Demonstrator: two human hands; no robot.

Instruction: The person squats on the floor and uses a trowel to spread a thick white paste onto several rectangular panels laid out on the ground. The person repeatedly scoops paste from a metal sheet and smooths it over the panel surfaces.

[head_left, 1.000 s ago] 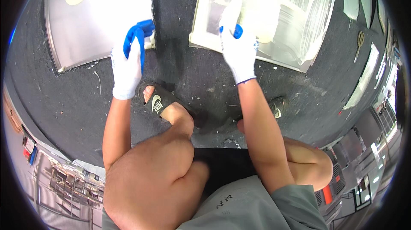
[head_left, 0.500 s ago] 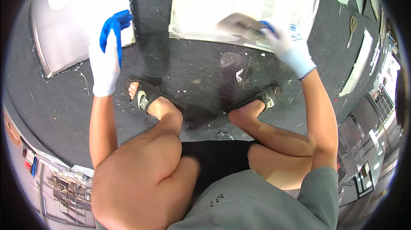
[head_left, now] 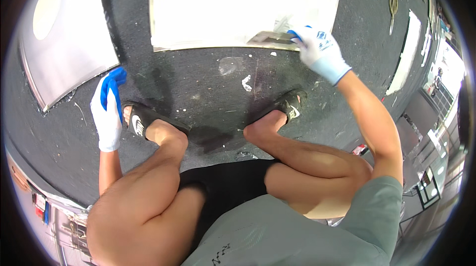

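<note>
My right hand [head_left: 317, 50], in a white glove with blue fingers, is closed round a wide putty knife [head_left: 270, 37]. The knife's flat blade lies at the near edge of a white rectangular panel [head_left: 208, 13], which has a bright, wet-looking surface with smears near the blade. My left hand [head_left: 107, 112], gloved the same way, hangs above the dark floor close to my left foot. Its fingers are loosely bent, and nothing shows in them. Beyond it lies a second pale panel [head_left: 74, 53] with a cream oval [head_left: 47, 10] on it.
Scissors [head_left: 393, 11] lie on the dark, spattered floor [head_left: 213, 87] to the right, near a long pale strip [head_left: 405, 53]. My sandalled feet stand apart before the white panel. Shelving and other furniture crowd the far right edge.
The view has shifted, so the panels sit further left. My right hand has drawn the putty knife to the panel's near edge. My left hand has come lower, away from the left panel.
</note>
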